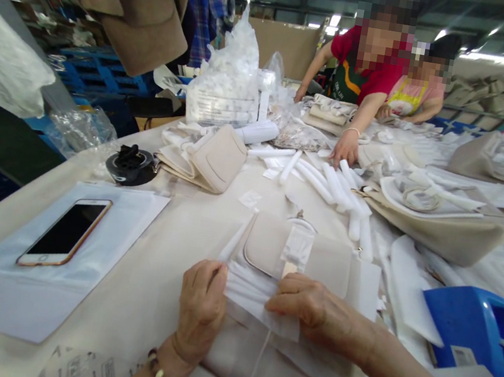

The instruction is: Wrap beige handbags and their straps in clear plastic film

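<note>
A beige handbag [234, 364] lies on the table in front of me, its flap [266, 245] folded back on the far side. Thin white wrapping sheet [249, 280] is gathered in pleats across its middle. My left hand [203, 302] is closed in a fist on the left edge of this sheet. From the right, my right hand [311, 300] presses its bent fingers together on the same sheet, beside a small wrapped tab [299, 247] on the flap. The fingertips of both hands are partly hidden.
A phone [66, 232] rests on plastic sleeves at left. Beyond are a black tape roll [131, 164], a beige bag [221, 158] and white foam tubes [329, 185]. A blue tape dispenser [470, 319] stands at right. A co-worker's hand [347, 147] reaches onto the far table.
</note>
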`<action>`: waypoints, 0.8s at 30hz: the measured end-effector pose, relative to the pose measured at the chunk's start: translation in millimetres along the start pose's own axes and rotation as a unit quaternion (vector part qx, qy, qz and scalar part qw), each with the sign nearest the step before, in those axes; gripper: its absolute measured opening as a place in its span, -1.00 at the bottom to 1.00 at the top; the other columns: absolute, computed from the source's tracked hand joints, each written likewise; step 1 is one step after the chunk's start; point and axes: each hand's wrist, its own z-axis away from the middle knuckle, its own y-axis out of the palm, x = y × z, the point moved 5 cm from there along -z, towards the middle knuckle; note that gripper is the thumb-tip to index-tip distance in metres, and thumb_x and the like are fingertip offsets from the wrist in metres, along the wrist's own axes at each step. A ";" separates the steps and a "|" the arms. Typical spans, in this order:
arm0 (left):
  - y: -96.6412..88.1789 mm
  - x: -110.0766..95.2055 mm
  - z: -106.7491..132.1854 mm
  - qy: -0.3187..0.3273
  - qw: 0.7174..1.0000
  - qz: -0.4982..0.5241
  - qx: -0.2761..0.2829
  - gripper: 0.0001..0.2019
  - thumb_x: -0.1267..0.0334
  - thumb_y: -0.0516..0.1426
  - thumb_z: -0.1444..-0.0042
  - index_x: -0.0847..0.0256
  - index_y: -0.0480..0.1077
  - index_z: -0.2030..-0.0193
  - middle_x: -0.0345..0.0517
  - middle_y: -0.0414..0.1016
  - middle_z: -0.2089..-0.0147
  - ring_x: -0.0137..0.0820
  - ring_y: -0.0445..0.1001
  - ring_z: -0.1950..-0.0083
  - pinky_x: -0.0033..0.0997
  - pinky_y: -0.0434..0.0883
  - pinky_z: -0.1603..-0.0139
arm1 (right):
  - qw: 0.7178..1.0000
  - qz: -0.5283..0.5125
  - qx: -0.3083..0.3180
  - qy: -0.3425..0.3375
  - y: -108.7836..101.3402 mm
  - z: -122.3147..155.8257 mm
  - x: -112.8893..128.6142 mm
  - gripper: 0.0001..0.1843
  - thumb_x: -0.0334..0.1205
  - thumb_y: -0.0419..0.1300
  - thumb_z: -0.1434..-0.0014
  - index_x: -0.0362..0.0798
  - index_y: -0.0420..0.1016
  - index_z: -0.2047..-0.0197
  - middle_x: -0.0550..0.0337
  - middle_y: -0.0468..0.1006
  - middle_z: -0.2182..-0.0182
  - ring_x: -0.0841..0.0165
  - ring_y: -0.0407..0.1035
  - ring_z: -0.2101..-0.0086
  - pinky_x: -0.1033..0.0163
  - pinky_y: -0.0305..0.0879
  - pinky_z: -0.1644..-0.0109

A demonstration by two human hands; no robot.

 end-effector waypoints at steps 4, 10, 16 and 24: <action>-1.0 -7.2 -2.2 0.061 0.995 -0.076 0.033 -0.76 0.61 -0.07 -0.12 0.36 0.34 0.16 0.05 0.40 0.26 -0.26 0.36 0.19 -0.23 0.37 0.20 | 0.999 0.025 0.035 0.013 0.5 5.6 1.8 -0.61 -0.72 -0.08 0.19 -0.11 0.38 0.47 0.24 0.30 0.48 0.42 0.19 0.39 0.35 0.08 0.29; 0.5 -10.9 1.4 0.111 0.984 -0.122 0.074 -0.79 0.59 -0.02 -0.12 0.52 0.33 0.11 0.21 0.40 0.19 -0.15 0.34 0.16 -0.12 0.36 0.18 | 0.997 0.052 0.049 0.022 0.1 13.2 3.2 -0.73 -0.64 0.00 -0.07 -0.09 0.35 0.41 0.25 0.34 0.43 0.42 0.19 0.35 0.32 0.07 0.23; -1.5 -13.8 -2.3 0.135 0.979 -0.123 0.085 -0.79 0.58 -0.05 -0.13 0.56 0.34 0.14 0.24 0.41 0.20 -0.13 0.34 0.17 -0.09 0.35 0.20 | 0.995 0.071 0.050 0.045 5.9 19.2 5.1 -0.82 -0.40 0.03 -0.25 -0.10 0.32 0.41 0.23 0.36 0.40 0.40 0.18 0.33 0.30 0.07 0.24; -3.6 -22.1 -9.2 0.294 0.952 0.004 0.088 -0.72 0.52 -0.13 -0.21 0.46 0.39 0.15 0.10 0.45 0.22 -0.23 0.38 0.12 -0.22 0.34 0.10 | 0.995 0.080 0.041 0.042 7.9 20.5 4.9 -0.84 -0.42 0.05 -0.22 -0.11 0.41 0.36 0.20 0.38 0.41 0.38 0.18 0.34 0.28 0.10 0.24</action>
